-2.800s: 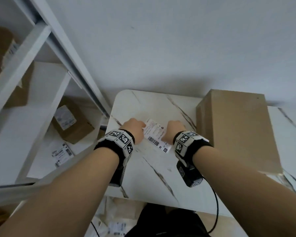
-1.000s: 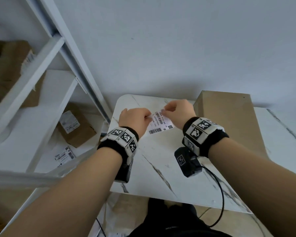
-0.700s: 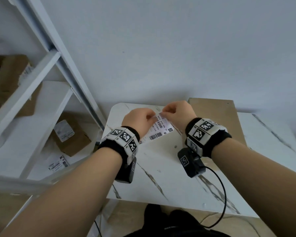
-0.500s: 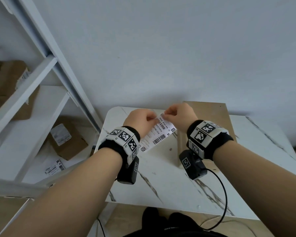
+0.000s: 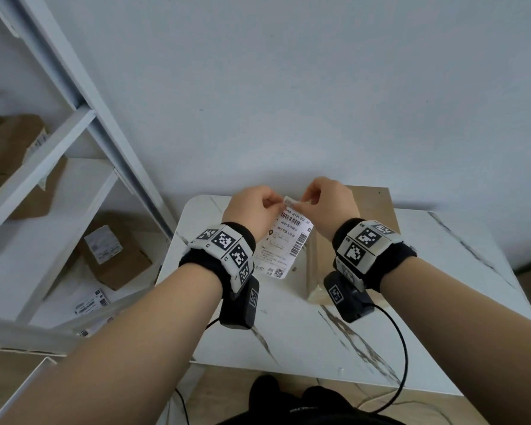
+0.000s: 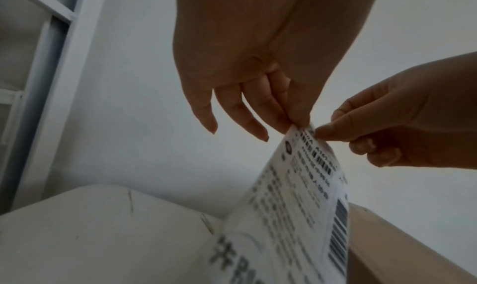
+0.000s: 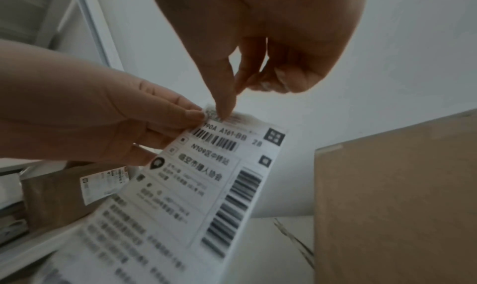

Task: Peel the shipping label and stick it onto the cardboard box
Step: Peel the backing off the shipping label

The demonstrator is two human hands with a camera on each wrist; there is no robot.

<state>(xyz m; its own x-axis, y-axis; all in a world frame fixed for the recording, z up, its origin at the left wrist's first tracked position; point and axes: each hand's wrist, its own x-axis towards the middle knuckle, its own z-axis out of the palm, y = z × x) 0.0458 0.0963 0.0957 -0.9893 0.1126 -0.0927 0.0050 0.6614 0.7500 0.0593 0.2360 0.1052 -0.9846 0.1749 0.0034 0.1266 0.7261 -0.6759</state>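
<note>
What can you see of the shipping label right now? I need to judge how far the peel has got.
The shipping label is a white paper rectangle printed with barcodes, black text and a QR code, hanging in the air above the marble table, left of the cardboard box. The left hand pinches its top edge; the right hand pinches a thin, translucent strip lifting from that same edge. Below the strip, label and backing look unseparated.
</note>
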